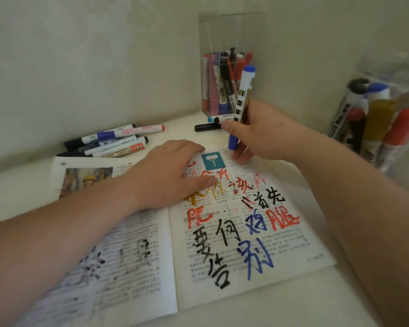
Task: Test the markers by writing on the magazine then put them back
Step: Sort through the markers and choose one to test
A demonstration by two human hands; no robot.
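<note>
An open magazine (293, 251) lies on the white table, its right page covered with large red, black, blue and orange handwriting. My left hand (165, 178) presses flat on the top of the fold, fingers straight. My right hand (260, 133) grips a blue marker (242, 100) upright above the page's top edge, cap end up, lower end near the paper. A clear box (229, 38) at the back corner holds several markers. A pile of loose markers (109, 143) lies left of it.
A clear round jar (387, 67) with several markers stands at the right edge. Two markers, one black (206, 127) and one white with a light-blue cap (219, 118), lie in front of the box. Walls close in behind and to the right.
</note>
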